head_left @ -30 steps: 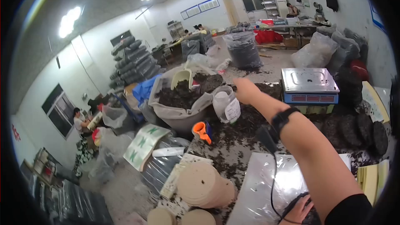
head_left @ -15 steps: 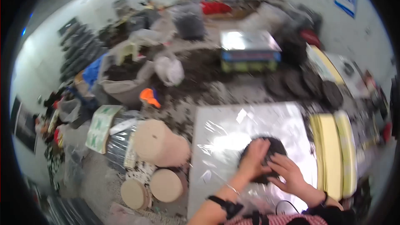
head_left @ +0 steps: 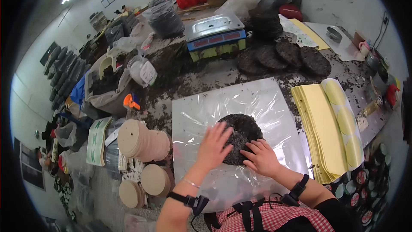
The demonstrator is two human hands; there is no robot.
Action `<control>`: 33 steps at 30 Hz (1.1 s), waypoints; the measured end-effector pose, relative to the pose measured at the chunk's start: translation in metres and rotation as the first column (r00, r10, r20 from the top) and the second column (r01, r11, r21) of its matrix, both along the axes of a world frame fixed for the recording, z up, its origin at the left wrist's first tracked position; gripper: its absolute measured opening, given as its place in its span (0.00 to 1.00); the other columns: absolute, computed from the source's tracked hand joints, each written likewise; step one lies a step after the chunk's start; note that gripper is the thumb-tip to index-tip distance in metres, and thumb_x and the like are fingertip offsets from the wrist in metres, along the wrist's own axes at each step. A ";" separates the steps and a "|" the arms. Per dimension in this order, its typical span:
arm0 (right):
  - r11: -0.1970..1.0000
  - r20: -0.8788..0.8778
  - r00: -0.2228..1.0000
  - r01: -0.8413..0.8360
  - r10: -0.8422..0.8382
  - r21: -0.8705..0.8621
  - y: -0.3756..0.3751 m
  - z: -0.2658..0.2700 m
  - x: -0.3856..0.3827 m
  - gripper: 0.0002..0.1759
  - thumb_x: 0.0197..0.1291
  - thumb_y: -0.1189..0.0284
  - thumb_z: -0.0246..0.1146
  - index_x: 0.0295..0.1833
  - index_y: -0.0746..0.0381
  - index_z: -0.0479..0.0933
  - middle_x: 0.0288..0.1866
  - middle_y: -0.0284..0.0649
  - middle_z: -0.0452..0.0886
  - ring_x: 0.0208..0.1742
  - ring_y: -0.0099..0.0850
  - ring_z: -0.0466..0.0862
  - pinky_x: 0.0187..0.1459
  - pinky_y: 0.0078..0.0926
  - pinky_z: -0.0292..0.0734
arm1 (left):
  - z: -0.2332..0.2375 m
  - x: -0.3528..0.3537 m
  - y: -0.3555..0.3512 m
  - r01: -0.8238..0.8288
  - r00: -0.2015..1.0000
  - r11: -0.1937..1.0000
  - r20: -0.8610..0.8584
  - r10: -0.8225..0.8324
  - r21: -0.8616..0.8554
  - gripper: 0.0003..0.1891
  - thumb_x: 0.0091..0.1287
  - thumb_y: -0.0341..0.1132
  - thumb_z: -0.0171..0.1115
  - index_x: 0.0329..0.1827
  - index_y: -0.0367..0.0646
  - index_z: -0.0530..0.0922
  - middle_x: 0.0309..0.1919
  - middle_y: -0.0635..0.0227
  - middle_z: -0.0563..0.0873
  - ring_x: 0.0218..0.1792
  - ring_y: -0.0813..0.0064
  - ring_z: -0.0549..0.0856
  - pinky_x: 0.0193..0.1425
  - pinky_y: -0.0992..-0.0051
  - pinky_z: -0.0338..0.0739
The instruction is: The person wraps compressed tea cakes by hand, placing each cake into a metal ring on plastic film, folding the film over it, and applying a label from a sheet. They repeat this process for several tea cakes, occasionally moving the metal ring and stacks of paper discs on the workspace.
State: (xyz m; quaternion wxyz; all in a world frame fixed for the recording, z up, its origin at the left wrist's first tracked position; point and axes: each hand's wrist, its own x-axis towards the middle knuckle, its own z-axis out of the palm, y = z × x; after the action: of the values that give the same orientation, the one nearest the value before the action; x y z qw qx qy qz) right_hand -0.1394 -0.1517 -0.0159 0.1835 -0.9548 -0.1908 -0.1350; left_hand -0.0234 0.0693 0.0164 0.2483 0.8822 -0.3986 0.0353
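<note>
A round, flat cake of dark loose material [head_left: 240, 131] lies on a board covered with clear plastic film [head_left: 197, 116]. My left hand [head_left: 213, 146] rests at the left edge of the cake, fingers spread. At the cake's lower right edge, my right hand [head_left: 261, 157] lies with its fingers apart, the fingertips touching the dark material. Neither hand grips anything. Left of the board are stacks of round beige discs [head_left: 146, 141]. Yellow sheets [head_left: 319, 129] lie to the right.
Behind the board are a scale [head_left: 214, 28] and several dark round cakes [head_left: 274, 57]. An orange scoop [head_left: 131, 101] lies near a bag of dark material [head_left: 105, 83]. Several small jars [head_left: 362, 178] stand at the lower right.
The view has shifted, so the board and cake appear farther left. My hands have moved apart, from over the cake's middle to its left and lower right edges.
</note>
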 end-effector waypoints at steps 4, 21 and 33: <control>1.000 -0.026 1.000 -0.004 0.003 -0.027 0.002 0.003 0.005 0.21 0.66 0.53 0.65 0.55 0.56 0.84 0.62 0.47 0.81 0.68 0.45 0.76 0.74 0.46 0.64 | -0.021 0.008 -0.030 0.153 0.978 0.956 0.098 -0.182 0.249 0.37 0.72 0.54 0.61 0.83 0.59 0.62 0.82 0.55 0.59 0.82 0.45 0.54 0.85 0.47 0.46; 0.904 0.037 0.975 0.191 -0.221 0.382 -0.015 0.042 0.103 0.15 0.56 0.71 0.72 0.50 0.60 0.85 0.50 0.44 0.84 0.50 0.46 0.84 0.51 0.43 0.80 | -0.044 0.023 -0.053 0.293 0.946 0.745 -0.296 -0.134 0.599 0.47 0.68 0.75 0.46 0.86 0.65 0.52 0.85 0.50 0.44 0.86 0.49 0.38 0.84 0.45 0.24; 0.996 0.004 0.998 -0.070 0.070 0.054 -0.017 -0.015 0.149 0.11 0.58 0.73 0.63 0.47 0.57 0.81 0.38 0.39 0.78 0.34 0.43 0.85 0.34 0.39 0.82 | -0.061 0.033 -0.050 0.375 0.884 0.799 -0.440 -0.156 0.470 0.52 0.64 0.76 0.51 0.86 0.58 0.51 0.83 0.42 0.49 0.85 0.43 0.40 0.83 0.41 0.26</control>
State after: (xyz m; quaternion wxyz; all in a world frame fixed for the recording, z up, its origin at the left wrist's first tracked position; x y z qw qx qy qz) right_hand 0.0093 -0.1683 -0.0308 0.2135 -0.9422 -0.2204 -0.1348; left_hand 0.0093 0.0194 -0.0450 0.0632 0.8392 -0.4581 -0.2861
